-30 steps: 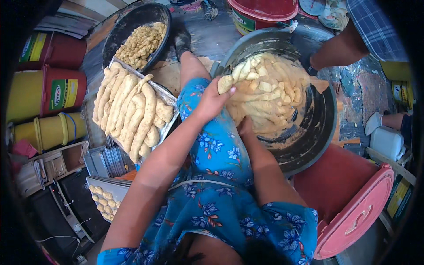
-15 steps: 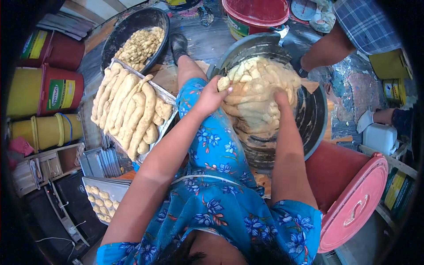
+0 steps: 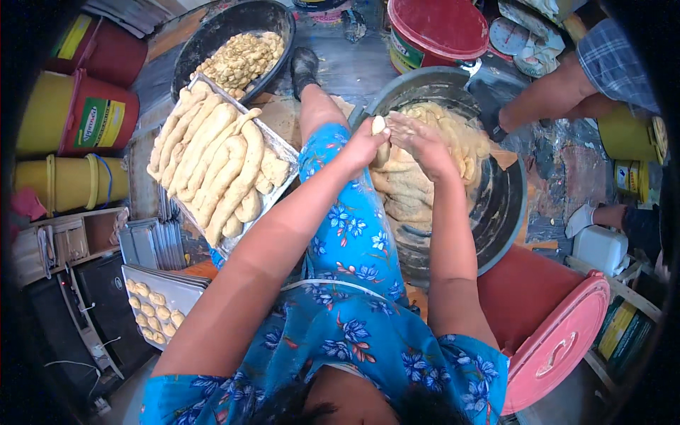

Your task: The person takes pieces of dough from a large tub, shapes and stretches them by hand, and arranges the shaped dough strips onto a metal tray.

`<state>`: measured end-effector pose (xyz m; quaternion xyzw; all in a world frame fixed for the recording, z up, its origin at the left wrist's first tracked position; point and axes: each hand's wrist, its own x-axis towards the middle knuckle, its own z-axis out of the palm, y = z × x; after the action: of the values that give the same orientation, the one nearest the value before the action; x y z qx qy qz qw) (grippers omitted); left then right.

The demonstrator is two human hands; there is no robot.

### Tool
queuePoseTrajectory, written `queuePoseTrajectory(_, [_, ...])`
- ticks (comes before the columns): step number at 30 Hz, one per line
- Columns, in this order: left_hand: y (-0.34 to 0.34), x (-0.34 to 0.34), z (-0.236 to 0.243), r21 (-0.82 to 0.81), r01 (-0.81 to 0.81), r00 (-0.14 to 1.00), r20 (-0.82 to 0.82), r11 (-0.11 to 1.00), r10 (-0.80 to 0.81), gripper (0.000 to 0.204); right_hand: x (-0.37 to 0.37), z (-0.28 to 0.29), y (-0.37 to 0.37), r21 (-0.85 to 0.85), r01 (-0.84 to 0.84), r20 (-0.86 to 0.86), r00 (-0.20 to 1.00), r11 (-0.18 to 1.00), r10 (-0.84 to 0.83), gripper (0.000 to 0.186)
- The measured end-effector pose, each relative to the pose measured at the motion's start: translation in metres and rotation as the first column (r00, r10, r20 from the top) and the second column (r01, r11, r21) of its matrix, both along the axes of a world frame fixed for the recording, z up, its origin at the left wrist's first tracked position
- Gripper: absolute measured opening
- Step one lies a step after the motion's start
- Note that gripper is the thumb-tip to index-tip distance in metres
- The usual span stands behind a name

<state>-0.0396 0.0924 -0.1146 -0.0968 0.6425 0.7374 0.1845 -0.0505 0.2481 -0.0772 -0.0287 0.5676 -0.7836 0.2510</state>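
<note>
Lifted off ropy dough (image 3: 409, 190): my right hand (image 3: 426, 147), fingers extended; left hand (image 3: 366, 145) gripped pale dough piece (image 3: 378, 125). Near right, red cylindrical bucket (image 3: 535, 301) crowded round basin (image 3: 504, 237).

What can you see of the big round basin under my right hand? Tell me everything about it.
The basin is large, round and dark grey to black, apparently plastic, with a thick rim and a ridged inner wall smeared with pale residue. It sits open side up and holds pale, powdery-looking dough in thick folds. Your right hand is above its left part, and that forearm hides some of its near side. A red bucket is beside its near right edge.
</note>
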Motion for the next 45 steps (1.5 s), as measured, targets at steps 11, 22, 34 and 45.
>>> queuePoseTrajectory(11, [0.008, 0.004, 0.012, 0.424, -0.241, 0.94, 0.325, 0.873, 0.101, 0.061, 0.033, -0.047, -0.062, 0.453, 0.242, -0.577, 0.813, 0.858, 0.075, 0.058])
queuePoseTrajectory(22, [0.046, 0.04, 0.051, 0.502, -0.109, 0.993, 0.012, 0.858, 0.119, 0.063, 0.048, -0.009, -0.033, 0.351, 0.429, -0.417, 0.868, 0.832, -0.272, 0.068])
queuePoseTrajectory(34, [-0.106, -0.021, 0.283, 0.788, -0.202, 0.867, -0.132, 0.581, 0.481, 0.051, 0.034, -0.041, -0.02, 0.622, 0.298, -0.503, 0.861, 0.724, 0.078, 0.027])
queuePoseTrajectory(45, [-0.368, -0.073, 0.216, 0.402, -0.702, 0.608, -0.093, 0.588, 0.789, 0.011, 0.02, 0.073, -0.014, -0.07, 0.094, -0.268, 0.957, 0.993, -0.109, 0.032])
